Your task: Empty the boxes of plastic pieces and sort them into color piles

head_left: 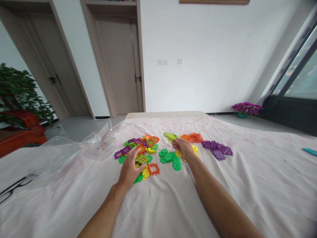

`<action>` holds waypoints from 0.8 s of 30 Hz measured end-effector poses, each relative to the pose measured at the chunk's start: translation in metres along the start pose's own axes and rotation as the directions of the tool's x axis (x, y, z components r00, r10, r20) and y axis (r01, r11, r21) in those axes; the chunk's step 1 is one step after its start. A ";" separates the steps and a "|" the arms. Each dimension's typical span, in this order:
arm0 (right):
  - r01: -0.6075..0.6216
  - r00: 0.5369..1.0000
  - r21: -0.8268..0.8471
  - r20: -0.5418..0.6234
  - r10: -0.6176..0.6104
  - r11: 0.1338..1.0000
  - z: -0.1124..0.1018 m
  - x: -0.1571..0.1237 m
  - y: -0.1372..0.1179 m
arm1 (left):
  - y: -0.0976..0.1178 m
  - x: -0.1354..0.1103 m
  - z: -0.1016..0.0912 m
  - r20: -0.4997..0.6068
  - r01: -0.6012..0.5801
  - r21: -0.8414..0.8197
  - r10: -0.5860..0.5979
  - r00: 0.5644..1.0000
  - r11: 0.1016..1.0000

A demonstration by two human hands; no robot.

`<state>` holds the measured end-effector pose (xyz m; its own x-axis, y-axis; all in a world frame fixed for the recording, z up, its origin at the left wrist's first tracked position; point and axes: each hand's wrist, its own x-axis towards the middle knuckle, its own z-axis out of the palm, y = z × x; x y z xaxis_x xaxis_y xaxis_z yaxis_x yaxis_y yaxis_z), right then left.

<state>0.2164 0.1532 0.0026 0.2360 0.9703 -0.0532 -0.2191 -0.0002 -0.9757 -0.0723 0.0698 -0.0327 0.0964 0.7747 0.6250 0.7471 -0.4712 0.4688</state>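
Over a mixed pile of notched plastic building pieces [141,147], my left hand [130,168] is open, its thumb apart from its fingers. A lime-green square piece [142,159] lies between thumb and fingers, in the pile. My right hand [184,147] reaches to a small lime-green group of pieces [170,136]; its fingers are stretched out at their edge and the thumb is hidden. Beneath that hand, yellow pieces [195,150] are partly covered. Green round pieces [170,158] lie between my hands. An orange square frame piece [153,169] sits near my left thumb.
Orange pieces [194,137] and purple pieces [218,148] lie to the right. Clear plastic packaging [56,155] and eyeglasses [18,185] rest at the left on the pale tablecloth [158,205]. A blue object [309,152] is at the right edge.
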 end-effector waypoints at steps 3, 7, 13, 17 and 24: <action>-0.009 1.000 0.100 -0.002 0.009 0.995 0.000 0.003 0.004 | -0.003 0.000 0.001 -0.091 -0.004 0.022 0.006 0.996 1.000; 0.029 1.000 0.101 -0.002 -0.029 0.994 -0.001 0.005 0.007 | -0.008 0.002 0.000 -0.169 0.016 0.053 -0.007 0.986 0.998; 0.193 0.976 -0.193 0.135 -0.169 0.962 0.010 -0.009 0.005 | -0.019 0.003 -0.011 -0.256 0.168 0.172 -0.121 0.959 0.971; 0.442 0.865 -0.455 0.444 -0.233 0.773 0.029 -0.029 0.006 | -0.023 0.002 -0.017 -0.220 0.310 0.314 -0.249 0.943 0.897; 0.704 0.670 -0.608 0.740 -0.058 0.366 0.044 -0.060 0.001 | -0.026 0.001 -0.013 -0.095 0.355 0.414 -0.348 0.933 0.838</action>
<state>0.1601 0.1057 0.0143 -0.5303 0.8289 0.1781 0.6622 0.5361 -0.5236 -0.1004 0.0773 -0.0368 -0.2326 0.8465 0.4788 0.9327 0.0546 0.3566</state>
